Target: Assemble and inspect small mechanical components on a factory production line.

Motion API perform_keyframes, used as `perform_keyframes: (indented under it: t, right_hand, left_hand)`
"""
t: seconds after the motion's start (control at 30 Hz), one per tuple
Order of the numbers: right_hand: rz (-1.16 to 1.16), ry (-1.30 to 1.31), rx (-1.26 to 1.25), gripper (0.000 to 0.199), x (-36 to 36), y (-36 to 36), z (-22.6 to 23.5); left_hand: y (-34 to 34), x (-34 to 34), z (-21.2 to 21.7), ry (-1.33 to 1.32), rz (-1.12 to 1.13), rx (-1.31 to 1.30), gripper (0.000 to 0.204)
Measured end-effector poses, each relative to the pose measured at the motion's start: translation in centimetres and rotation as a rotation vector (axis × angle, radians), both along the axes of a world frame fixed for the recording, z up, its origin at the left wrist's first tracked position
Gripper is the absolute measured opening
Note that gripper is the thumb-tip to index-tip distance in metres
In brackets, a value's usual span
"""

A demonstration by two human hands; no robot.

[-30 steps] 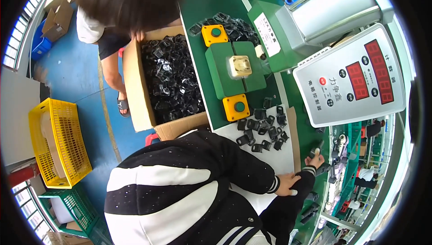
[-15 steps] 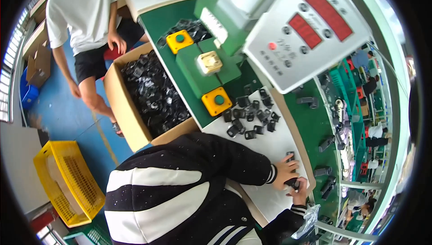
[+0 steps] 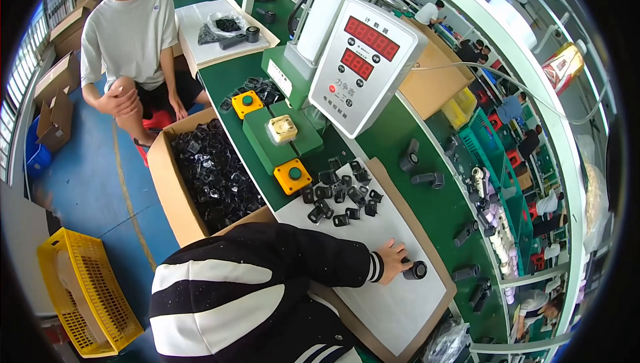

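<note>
My left hand (image 3: 393,262) reaches over the white sheet (image 3: 373,296) on the bench, fingers spread. Its fingertips touch or lie right beside a dark plastic part with a round, ringed end (image 3: 416,270); the rest of that part is partly covered by the fingers. Further up the sheet lies a loose group of small black plastic pieces (image 3: 340,194). My right hand is out of sight. The striped black-and-white jacket (image 3: 227,296) covers my arm and fills the lower left.
A green press fixture (image 3: 283,130) stands between two yellow button boxes (image 3: 292,176), with a grey counter display (image 3: 367,63) above. A carton (image 3: 167,190) of black pieces is left of the bench. Someone in a white shirt (image 3: 130,36) sits behind it. Dark handled parts (image 3: 427,180) lie along the right.
The view has shifted. My right hand has left the dark part and gone out of view; my left hand stays beside it, with its round end now showing.
</note>
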State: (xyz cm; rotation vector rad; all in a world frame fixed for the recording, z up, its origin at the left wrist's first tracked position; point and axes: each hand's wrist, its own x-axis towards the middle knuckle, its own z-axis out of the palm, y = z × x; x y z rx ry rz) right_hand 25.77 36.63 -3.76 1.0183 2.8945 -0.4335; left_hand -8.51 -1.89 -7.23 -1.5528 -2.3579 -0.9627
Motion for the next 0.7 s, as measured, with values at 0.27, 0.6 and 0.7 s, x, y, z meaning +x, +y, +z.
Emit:
perform_keyframes:
  t: [0.27,0.6,0.7]
  right_hand:
    - [0.279,-0.426,-0.246,0.058,-0.7,2.7,0.5]
    - [0.316,-0.117,-0.265,0.054,-2.9,4.1,-0.5]
    - [0.324,-0.028,-0.270,0.053,-3.9,4.5,-0.9]
  left_hand:
    - [-2.3,0.2,2.3,-0.316,0.017,-0.228,0.046]
    - [-11.3,-7.3,2.1,0.115,0.382,-0.310,0.056]
    - [-12.8,-8.1,1.8,0.073,0.334,-0.421,0.044]
